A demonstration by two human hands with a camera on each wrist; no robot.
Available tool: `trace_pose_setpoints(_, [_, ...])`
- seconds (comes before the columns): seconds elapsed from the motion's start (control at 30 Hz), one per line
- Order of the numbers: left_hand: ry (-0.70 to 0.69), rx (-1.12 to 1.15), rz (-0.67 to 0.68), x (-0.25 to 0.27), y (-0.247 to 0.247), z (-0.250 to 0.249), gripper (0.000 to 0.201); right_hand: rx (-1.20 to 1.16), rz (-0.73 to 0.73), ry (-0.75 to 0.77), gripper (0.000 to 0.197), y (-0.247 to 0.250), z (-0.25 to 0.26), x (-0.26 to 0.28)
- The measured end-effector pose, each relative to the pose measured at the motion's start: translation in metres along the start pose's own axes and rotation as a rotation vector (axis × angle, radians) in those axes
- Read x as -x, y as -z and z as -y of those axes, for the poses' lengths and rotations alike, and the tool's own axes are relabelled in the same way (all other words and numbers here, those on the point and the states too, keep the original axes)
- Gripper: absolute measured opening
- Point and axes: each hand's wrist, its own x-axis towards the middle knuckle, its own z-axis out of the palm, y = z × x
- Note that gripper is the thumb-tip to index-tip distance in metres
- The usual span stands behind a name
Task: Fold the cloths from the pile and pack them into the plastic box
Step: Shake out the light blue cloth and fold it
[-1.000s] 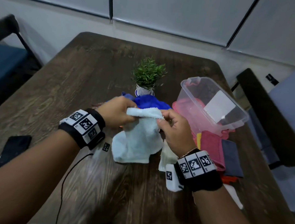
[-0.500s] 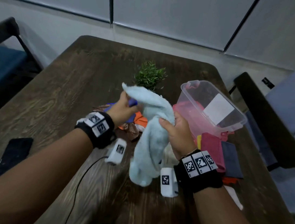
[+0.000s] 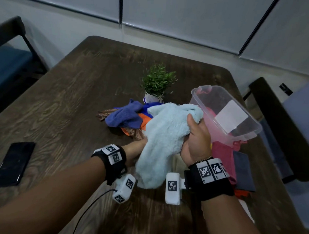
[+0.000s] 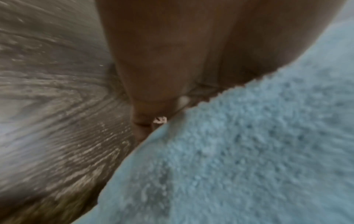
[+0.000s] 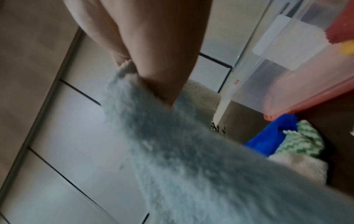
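Pale blue cloth [image 3: 164, 135] beside plastic box [image 3: 242, 120] rim.

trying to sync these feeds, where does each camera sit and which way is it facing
Head: worn on the head, looking forward and down at the table; both forearms, left hand and right hand show, with the light blue cloth.
Left wrist: on the left wrist, looking along the hand; palm and blurred fingers show above the cloth and wood.
Right wrist: on the right wrist, tilted up toward the wall panels; fingers grip the cloth, beside the plastic box.
Shared: all three views show the light blue cloth; head and right wrist both show the box.
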Motion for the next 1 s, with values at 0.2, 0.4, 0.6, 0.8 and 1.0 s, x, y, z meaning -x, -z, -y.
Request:
trace_pose_setpoints(0.2, [0.109,0.245,0.145,0.009,-0.017,-0.008,0.049,-0.027,-0.101,0.025,0.04,0.024,0.005,-0.006])
trace_pose_setpoints(0.4, [-0.226,0.55,-0.031,0.009,-0.007,-0.036,0.043,0.283,-0.094,0.038,0.053,0.048,0.012,-0.017])
trace_pose_setpoints(0.6, [-0.59,0.319,-0.246,0.015,0.028,-0.07,0.026,0.419,-0.28,0.116,0.047,0.078,0.029,-0.031])
trace_pose_setpoints(0.8, [-0.618,0.356,-0.146,0.03,0.032,-0.088,0.017,0.252,-0.178,0.142,0.056,0.068,0.034,-0.034])
trace_pose_setpoints(1.0, [-0.689,0.328,-0.251,0.042,0.024,-0.104,0.021,0.536,-0.189,0.223,0.044,0.057,0.025,-0.038])
